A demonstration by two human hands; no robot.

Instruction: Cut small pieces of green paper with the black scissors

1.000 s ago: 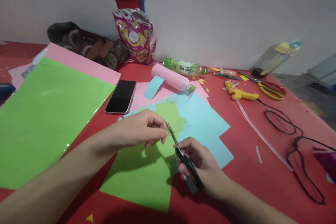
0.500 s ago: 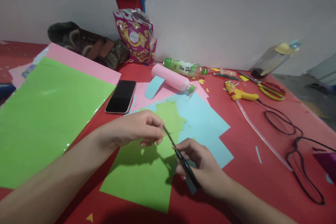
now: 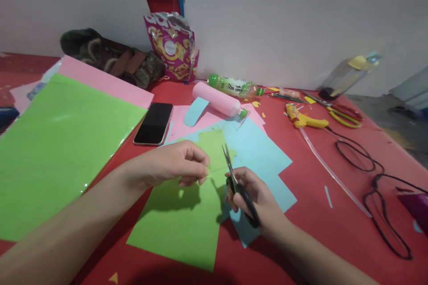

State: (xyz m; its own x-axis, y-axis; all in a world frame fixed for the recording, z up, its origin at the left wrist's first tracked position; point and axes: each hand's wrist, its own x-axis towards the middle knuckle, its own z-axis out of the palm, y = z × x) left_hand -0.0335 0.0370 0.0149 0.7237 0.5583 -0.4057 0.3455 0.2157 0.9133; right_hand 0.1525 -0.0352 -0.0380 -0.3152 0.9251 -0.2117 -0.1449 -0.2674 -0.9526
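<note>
My right hand (image 3: 256,191) grips black-handled scissors (image 3: 237,187), whose slightly parted blades point up and away over the papers. To its left, my left hand (image 3: 187,162) is pinched above a green paper sheet (image 3: 187,231); a tiny pale bit shows at its fingertips, too small to make out. The blades are apart from my left hand. Beneath the hands, the green sheet overlaps light blue paper (image 3: 264,147), and a smaller cut green piece (image 3: 214,142) lies beyond. A bottle wrapped in pink paper (image 3: 217,99) lies behind, with a blue strip (image 3: 196,111) against it.
A phone (image 3: 154,124) and large green sheets (image 3: 67,151) lie left. Behind are a snack bag (image 3: 174,49), a green-labelled bottle (image 3: 234,85) and a dark pouch (image 3: 113,58). At right are a yellow glue gun (image 3: 304,119), its cable, red-and-yellow scissors (image 3: 344,116) and a clear bottle (image 3: 349,78).
The scissors have drawn back from my left fingertips and turned more upright, their blades now visibly parted. My left hand has barely moved.
</note>
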